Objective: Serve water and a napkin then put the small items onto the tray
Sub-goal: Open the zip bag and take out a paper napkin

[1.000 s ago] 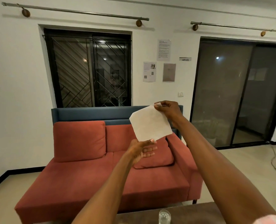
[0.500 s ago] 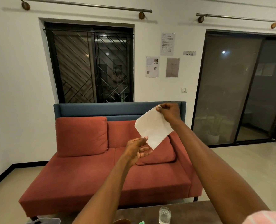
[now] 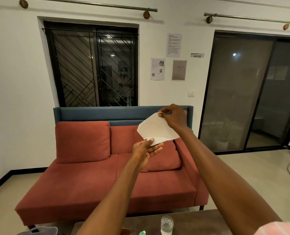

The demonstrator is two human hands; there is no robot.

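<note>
**Napkin held up between both hands above the coffee table**

Compared with half a second earlier, the white paper napkin (image 3: pixel 157 131) has tilted flatter, its long edges now running closer to level, and the left hand (image 3: pixel 145 150) has closed its thumb onto the sheet's lower corner. The napkin hangs in the air in front of the red sofa (image 3: pixel 96 180), well above the table. The right hand (image 3: pixel 173 116) pinches the upper corner between curled fingertips; the left hand pinches the lower corner with the thumb on the near face and the fingers extended behind the sheet. Both forearms reach forward from the bottom of the view, and a pink striped sleeve (image 3: pixel 279 228) shows at the lower right corner. Below the arms, the dark wooden coffee table (image 3: pixel 200 221) carries a clear drinking glass (image 3: pixel 166 224); beside it a small green item (image 3: pixel 142 232) is cut off by the frame edge. Behind the sofa stand a barred window (image 3: pixel 91 65) and dark sliding glass doors (image 3: pixel 252 92).
</note>
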